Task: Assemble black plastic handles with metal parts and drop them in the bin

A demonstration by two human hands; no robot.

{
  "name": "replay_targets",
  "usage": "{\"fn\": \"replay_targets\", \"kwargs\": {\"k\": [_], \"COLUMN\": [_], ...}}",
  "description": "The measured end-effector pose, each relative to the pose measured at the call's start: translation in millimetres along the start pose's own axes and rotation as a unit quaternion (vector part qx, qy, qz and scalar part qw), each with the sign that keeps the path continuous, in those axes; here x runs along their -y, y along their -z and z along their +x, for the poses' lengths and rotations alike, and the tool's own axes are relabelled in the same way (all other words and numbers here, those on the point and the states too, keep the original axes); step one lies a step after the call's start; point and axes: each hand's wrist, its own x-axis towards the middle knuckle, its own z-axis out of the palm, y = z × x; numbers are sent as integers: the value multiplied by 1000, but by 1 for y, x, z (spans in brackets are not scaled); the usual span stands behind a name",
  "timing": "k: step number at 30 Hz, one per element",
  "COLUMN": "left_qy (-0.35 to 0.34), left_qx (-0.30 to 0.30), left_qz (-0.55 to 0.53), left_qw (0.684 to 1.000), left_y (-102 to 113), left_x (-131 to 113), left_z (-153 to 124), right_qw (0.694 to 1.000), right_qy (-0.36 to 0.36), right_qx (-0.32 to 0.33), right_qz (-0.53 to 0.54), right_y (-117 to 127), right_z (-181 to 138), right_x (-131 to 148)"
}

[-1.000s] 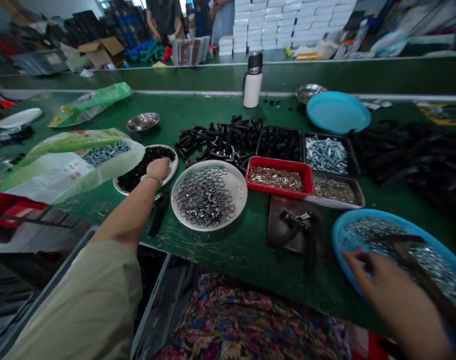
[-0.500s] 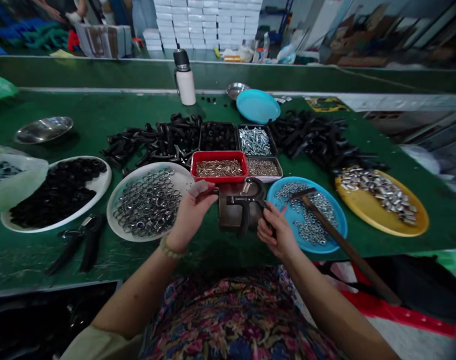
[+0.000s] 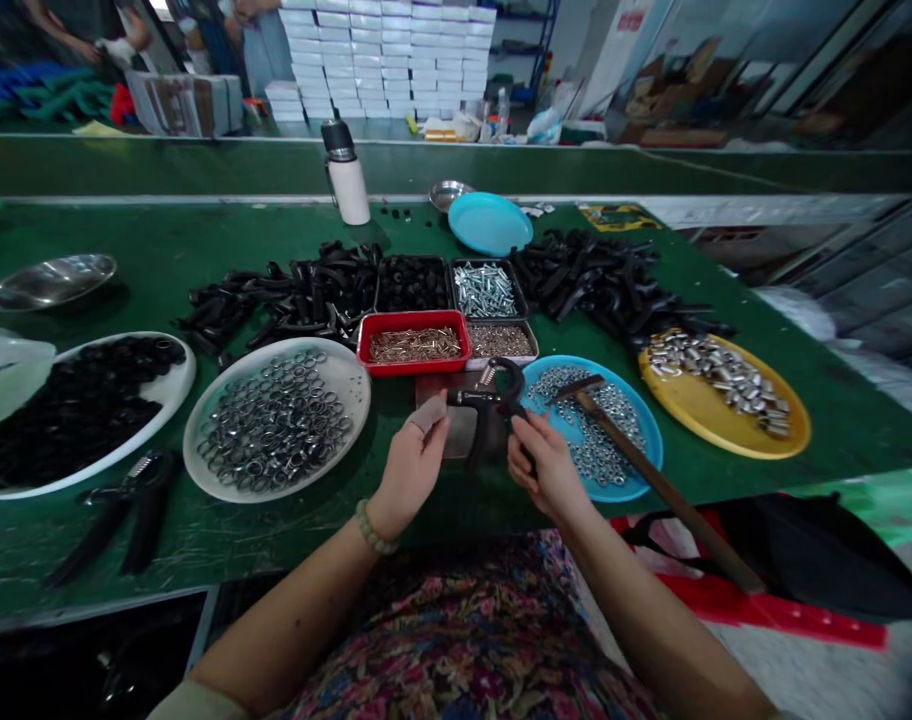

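My right hand (image 3: 544, 462) grips the lower handle of a black hand gripper (image 3: 492, 402), holding it just above the green table near its front edge. My left hand (image 3: 415, 459) is closed at the gripper's left end, fingertips pinched on a small part I cannot make out. Behind the gripper lie a brown block (image 3: 456, 425) and a red tray of small metal pieces (image 3: 414, 343). A white plate of metal rings (image 3: 274, 417) is left of my left hand. A blue plate of silver nuts (image 3: 598, 425) sits right of my right hand.
A hammer (image 3: 651, 478) lies across the blue plate. A white plate of black rings (image 3: 81, 400), black pliers (image 3: 126, 505), piles of black handles (image 3: 291, 290), a tray of screws (image 3: 484, 288), a yellow plate of metal sleeves (image 3: 722, 390) and a white bottle (image 3: 347, 175) surround them. People stand far behind.
My left hand left the plate of black rings and came to the hand gripper. My right hand left the blue plate and took the gripper's handle, lifting it slightly off the block.
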Motion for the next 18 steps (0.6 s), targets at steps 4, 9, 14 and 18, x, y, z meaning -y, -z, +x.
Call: {"fn": "replay_targets", "kwargs": {"k": [4, 9, 14, 18], "left_qy": [37, 97, 29, 36], "left_qx": [67, 151, -18, -76], "left_qz": [-19, -87, -126, 114], "left_qw": [997, 980, 991, 990], "left_y": [15, 5, 10, 125], "left_x": [13, 17, -4, -3], "left_z": [-6, -25, -13, -5], "right_qw": [906, 840, 891, 809], "right_qy": [155, 124, 174, 167], "right_qx": [-52, 66, 183, 45], "right_qz": [-390, -524, -378, -561], "right_y": [11, -2, -44, -31], "right_z": [-6, -15, 21, 120], "right_x": [31, 20, 26, 62]}}
